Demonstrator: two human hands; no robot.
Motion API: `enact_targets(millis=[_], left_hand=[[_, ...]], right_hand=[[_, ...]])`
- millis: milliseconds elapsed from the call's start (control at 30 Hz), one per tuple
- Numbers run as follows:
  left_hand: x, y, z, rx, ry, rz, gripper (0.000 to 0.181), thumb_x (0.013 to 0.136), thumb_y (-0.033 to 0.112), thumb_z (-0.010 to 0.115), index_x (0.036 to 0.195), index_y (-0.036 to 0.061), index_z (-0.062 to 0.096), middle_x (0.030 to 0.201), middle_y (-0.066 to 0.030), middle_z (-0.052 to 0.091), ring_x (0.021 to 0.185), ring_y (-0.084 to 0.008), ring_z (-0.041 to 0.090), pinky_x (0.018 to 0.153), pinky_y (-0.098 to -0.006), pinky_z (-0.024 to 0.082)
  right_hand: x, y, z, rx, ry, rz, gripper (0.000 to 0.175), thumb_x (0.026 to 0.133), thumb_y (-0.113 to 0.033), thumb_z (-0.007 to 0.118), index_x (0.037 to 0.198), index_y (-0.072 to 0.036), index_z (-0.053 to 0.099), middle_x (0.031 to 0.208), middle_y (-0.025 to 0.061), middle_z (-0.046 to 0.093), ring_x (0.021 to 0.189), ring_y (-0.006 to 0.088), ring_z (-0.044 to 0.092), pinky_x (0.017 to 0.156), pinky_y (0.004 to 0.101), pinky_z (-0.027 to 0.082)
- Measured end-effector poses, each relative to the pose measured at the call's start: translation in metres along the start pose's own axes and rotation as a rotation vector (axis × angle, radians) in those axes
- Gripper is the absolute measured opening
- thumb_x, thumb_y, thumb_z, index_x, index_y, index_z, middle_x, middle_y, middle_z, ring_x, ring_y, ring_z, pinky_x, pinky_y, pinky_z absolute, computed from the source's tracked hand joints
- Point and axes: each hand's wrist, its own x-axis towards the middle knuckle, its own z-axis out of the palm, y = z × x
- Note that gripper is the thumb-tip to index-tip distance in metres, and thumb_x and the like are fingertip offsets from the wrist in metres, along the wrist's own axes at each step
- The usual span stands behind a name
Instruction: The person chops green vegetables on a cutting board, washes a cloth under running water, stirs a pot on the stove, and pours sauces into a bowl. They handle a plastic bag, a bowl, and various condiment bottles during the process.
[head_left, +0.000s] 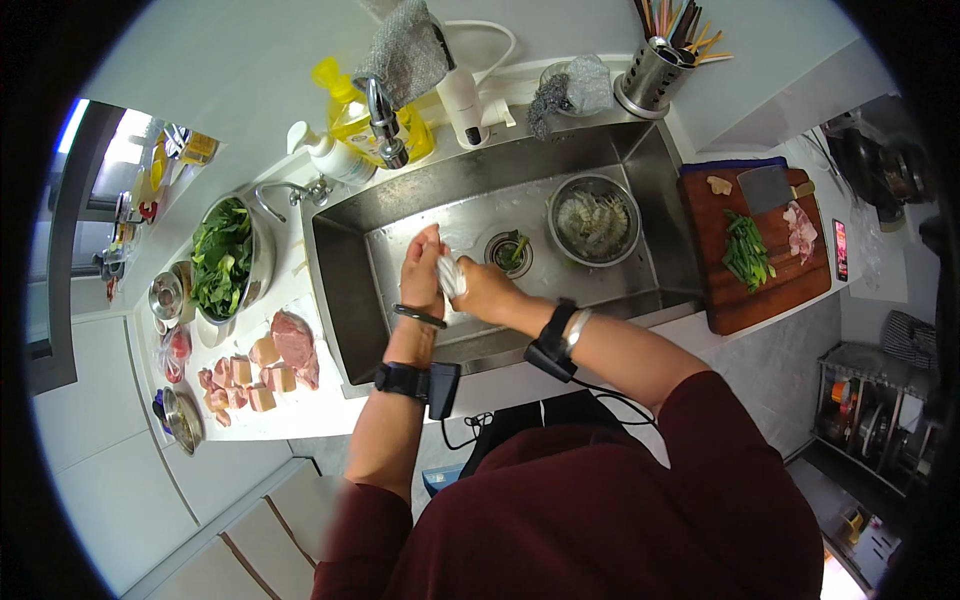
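Over the left part of the stainless steel sink (480, 217), my two hands are close together. My right hand (484, 289) grips a white crumpled wad (451, 276), cloth or paper. The wad presses against the palm side of my left hand (422, 266), whose fingers point away from me; whether they also grip it is hidden. Just right of my hands, green leaf scraps lie in the drain strainer (508, 253). A steel bowl (594, 220) of raw shrimp (592, 219) stands in the sink's right half.
At right, a wooden cutting board (720, 300) carries a cleaver (765, 189), cut scallions (746, 251) and meat. On the left counter are a bowl of leafy greens (223, 259) and pork pieces (259, 375). Behind the sink stand a faucet (386, 124), bottles and a utensil holder (652, 79).
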Motion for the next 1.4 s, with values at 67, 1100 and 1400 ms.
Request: enact_targets(millis=[67,1100,1400], left_hand=[[-0.009,0.026,-0.002,-0.023,-0.241,0.026,0.052,0.098,0.040,0.049,0.140,0.0124,0.038,0.118,-0.0103,0.055,0.106,-0.0218,0.052,0.087,-0.0351,0.047],[-0.071,0.041,0.074,0.147,0.001,0.157,0.029,0.101,0.027,0.049,0.098,0.0010,0.062,0.049,0.0032,0.033,0.042,-0.0085,0.030,0.045,-0.0262,0.032],[-0.060,0.015,0.071,0.005,0.220,0.181,0.025,0.099,0.025,0.053,0.101,0.0006,0.062,0.053,0.0044,0.031,0.046,-0.0072,0.029,0.045,-0.0251,0.030]], right_hand=[[0.000,-0.008,-0.030,0.602,-0.407,0.271,0.023,0.083,-0.019,0.066,0.092,-0.003,0.053,0.066,0.0048,0.055,0.048,0.0129,0.050,0.038,0.0280,0.034],[-0.040,-0.025,-0.018,0.129,0.053,-0.090,0.030,0.073,-0.020,0.072,0.090,0.002,0.060,0.087,0.0226,0.068,0.085,0.0393,0.066,0.075,0.0444,0.051],[-0.043,0.003,-0.014,-0.060,0.183,-0.191,0.036,0.070,-0.016,0.070,0.098,0.001,0.054,0.081,0.0239,0.066,0.080,0.0439,0.065,0.069,0.0491,0.050]])
